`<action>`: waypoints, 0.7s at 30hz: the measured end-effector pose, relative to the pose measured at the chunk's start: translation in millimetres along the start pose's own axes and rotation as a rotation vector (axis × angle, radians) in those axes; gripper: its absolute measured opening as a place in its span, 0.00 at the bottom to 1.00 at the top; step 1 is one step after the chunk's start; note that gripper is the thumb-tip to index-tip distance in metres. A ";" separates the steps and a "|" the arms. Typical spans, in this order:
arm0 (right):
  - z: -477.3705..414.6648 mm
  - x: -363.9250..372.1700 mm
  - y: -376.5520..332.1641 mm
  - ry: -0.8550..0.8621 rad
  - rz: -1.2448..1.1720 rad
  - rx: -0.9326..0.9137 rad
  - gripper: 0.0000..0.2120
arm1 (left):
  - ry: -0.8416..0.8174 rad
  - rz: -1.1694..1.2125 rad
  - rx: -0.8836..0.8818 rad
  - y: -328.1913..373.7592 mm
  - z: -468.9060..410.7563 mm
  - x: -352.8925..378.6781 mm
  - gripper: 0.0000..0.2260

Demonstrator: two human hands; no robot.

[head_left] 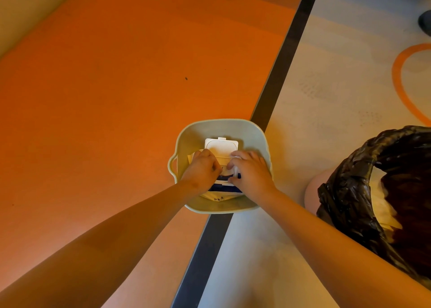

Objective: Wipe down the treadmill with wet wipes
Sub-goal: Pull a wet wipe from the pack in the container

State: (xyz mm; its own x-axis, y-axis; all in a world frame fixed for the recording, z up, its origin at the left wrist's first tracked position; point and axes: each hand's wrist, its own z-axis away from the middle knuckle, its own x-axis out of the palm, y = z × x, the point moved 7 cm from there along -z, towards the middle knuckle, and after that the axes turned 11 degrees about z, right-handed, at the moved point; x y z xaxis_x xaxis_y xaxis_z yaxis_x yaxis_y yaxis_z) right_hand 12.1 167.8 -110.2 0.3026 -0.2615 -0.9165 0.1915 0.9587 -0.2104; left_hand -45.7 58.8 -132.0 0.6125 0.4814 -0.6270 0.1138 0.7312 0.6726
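Down on the floor (116,97), straddling a dark strip (279,74) between orange and pale flooring, sat a pale green basin (219,122) holding the pack of wet wipes (219,198), its white lid (221,146) flipped open. The left hand (201,169) lay with fingers curled down over the pack, holding it, while the right hand (251,172) pinched a white wipe (235,167) at the opening. A bin lined with a black bag (349,179) stood near the basin on the right.
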 end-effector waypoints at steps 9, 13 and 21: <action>-1.0 1.5 -0.1 -0.004 -0.044 -0.026 0.13 | 0.017 -0.118 0.065 8.4 2.1 -1.5 0.06; -0.2 1.5 -1.4 -0.003 -0.028 -0.051 0.14 | 0.028 -0.119 0.023 9.4 -1.7 -1.9 0.05; -0.7 3.2 -2.7 0.058 -0.003 -0.007 0.19 | -0.015 0.012 -0.043 6.3 -1.1 -10.2 0.09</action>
State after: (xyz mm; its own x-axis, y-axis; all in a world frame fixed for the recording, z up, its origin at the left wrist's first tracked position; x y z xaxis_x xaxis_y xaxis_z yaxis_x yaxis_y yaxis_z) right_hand 11.9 164.4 -112.7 0.2479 -0.2574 -0.9340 0.1858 0.9588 -0.2149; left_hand -52.1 59.1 -121.8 0.6252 0.4833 -0.6128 0.0729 0.7456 0.6624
